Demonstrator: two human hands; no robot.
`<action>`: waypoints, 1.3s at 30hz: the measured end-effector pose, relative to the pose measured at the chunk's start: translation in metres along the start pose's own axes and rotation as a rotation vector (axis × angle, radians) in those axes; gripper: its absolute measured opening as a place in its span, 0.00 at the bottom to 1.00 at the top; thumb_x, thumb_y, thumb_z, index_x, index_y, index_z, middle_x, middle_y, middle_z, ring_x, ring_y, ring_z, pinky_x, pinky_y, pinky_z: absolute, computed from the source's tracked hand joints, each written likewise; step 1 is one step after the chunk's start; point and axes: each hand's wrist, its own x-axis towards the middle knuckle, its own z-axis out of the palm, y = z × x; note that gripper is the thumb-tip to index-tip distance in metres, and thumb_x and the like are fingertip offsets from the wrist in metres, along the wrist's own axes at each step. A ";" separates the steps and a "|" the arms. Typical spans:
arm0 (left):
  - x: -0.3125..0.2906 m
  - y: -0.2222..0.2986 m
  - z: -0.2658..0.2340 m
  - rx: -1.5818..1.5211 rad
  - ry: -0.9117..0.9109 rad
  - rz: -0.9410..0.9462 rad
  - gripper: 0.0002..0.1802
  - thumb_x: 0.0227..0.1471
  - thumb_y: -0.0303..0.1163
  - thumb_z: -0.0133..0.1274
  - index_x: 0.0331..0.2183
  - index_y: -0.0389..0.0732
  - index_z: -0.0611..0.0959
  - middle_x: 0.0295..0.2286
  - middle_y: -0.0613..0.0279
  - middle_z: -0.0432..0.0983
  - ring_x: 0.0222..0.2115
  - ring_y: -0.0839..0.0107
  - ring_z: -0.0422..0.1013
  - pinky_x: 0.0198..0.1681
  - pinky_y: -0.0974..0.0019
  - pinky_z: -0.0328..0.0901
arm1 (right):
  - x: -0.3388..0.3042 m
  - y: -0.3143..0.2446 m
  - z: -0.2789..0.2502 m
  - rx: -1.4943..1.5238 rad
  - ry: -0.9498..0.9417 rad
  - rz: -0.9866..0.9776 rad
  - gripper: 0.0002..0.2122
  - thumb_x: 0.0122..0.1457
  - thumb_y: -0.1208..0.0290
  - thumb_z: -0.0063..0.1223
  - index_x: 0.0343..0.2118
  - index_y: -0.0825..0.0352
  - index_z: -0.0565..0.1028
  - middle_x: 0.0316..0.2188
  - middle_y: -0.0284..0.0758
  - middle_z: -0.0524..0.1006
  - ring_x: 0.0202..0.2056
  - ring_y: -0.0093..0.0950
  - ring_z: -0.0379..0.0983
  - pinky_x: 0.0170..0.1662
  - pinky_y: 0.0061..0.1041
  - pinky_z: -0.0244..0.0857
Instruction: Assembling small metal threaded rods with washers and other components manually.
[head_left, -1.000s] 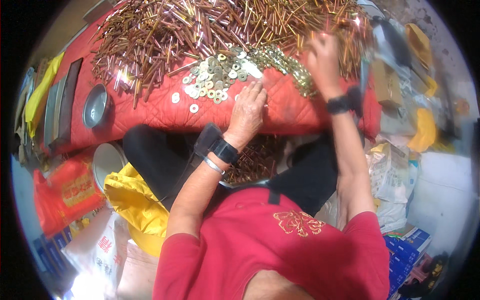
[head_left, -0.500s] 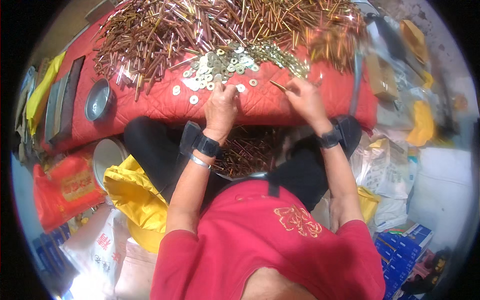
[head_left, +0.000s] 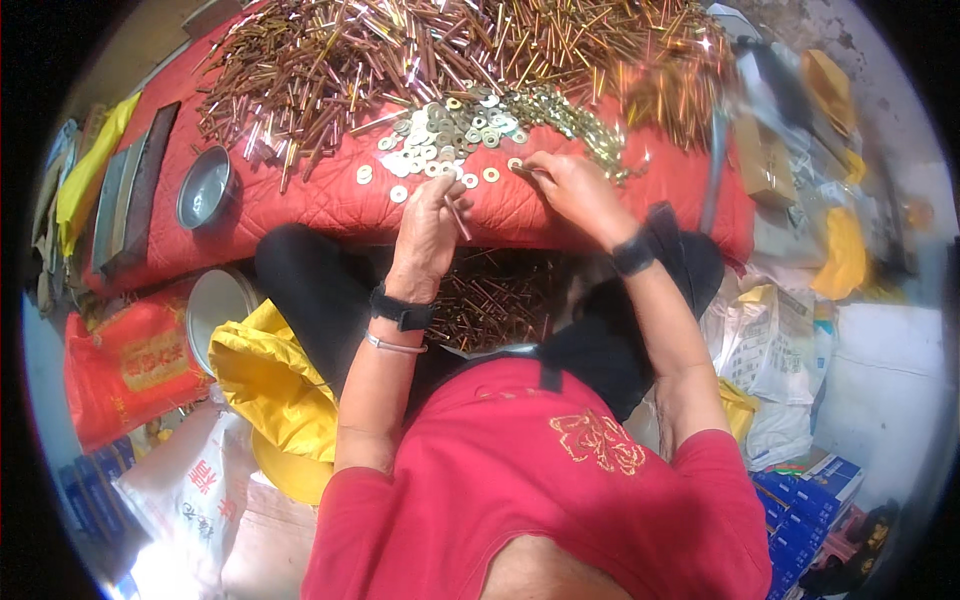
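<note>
My left hand (head_left: 425, 225) is closed around a slim copper-coloured metal rod (head_left: 459, 218), which sticks out from the fingers toward me at a slant. To its right, the thumb and fingertips of my right hand (head_left: 578, 190) pinch at a small brass-coloured washer (head_left: 514, 164) over the red cloth. Loose washers (head_left: 430, 153) lie in a heap just beyond my left hand, a few of them scattered singly near the fingers. Small shiny nuts (head_left: 592, 138) form a strip beyond my right hand.
A big pile of metal rods (head_left: 330, 80) covers the far part of the red quilted cloth (head_left: 300, 215). A grey metal bowl (head_left: 205, 190) stands at left. More rods (head_left: 490, 305) lie below the table edge between my legs. A cardboard box (head_left: 765, 160) is at right.
The rod in my right hand is no longer there; a rod now shows in my left hand. My right hand has moved left to a washer, and my left hand has shifted slightly nearer me.
</note>
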 end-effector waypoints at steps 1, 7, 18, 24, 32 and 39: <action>-0.001 -0.002 -0.001 -0.071 -0.005 0.011 0.17 0.54 0.29 0.52 0.44 0.31 0.71 0.33 0.60 0.71 0.32 0.71 0.70 0.38 0.71 0.67 | 0.002 0.000 0.002 -0.013 0.003 -0.003 0.07 0.56 0.68 0.50 0.34 0.61 0.78 0.25 0.44 0.77 0.28 0.42 0.76 0.32 0.40 0.68; -0.008 -0.010 -0.004 -0.077 0.035 0.118 0.16 0.55 0.22 0.50 0.45 0.28 0.72 0.38 0.55 0.71 0.38 0.66 0.71 0.45 0.65 0.69 | 0.011 -0.003 -0.002 -0.057 0.034 -0.013 0.06 0.54 0.68 0.51 0.32 0.60 0.78 0.24 0.45 0.77 0.28 0.43 0.76 0.31 0.40 0.68; -0.007 -0.012 -0.001 -0.206 0.015 0.126 0.15 0.54 0.23 0.52 0.46 0.35 0.74 0.37 0.59 0.75 0.40 0.68 0.72 0.46 0.62 0.69 | 0.087 -0.022 0.007 -0.579 -0.421 -0.033 0.08 0.48 0.71 0.52 0.28 0.65 0.81 0.29 0.41 0.80 0.33 0.38 0.79 0.35 0.36 0.72; -0.013 -0.005 0.009 -0.215 0.074 0.134 0.16 0.55 0.23 0.51 0.46 0.33 0.73 0.42 0.55 0.74 0.45 0.64 0.71 0.49 0.59 0.68 | 0.078 -0.005 -0.012 -0.283 -0.622 -0.027 0.14 0.48 0.75 0.49 0.38 0.59 0.79 0.35 0.40 0.79 0.38 0.39 0.77 0.41 0.36 0.70; -0.002 -0.015 0.004 -0.260 0.103 0.170 0.09 0.54 0.23 0.52 0.39 0.34 0.75 0.37 0.58 0.75 0.40 0.64 0.73 0.48 0.58 0.70 | -0.020 -0.032 -0.015 0.642 -0.104 0.319 0.09 0.59 0.71 0.50 0.41 0.63 0.76 0.21 0.29 0.74 0.24 0.18 0.70 0.28 0.22 0.64; -0.002 -0.017 0.007 -0.166 0.059 0.184 0.08 0.54 0.23 0.53 0.38 0.34 0.76 0.35 0.58 0.75 0.39 0.64 0.74 0.46 0.58 0.71 | -0.035 -0.046 -0.015 0.746 -0.037 0.327 0.09 0.60 0.73 0.50 0.42 0.62 0.76 0.18 0.24 0.69 0.21 0.13 0.63 0.24 0.17 0.59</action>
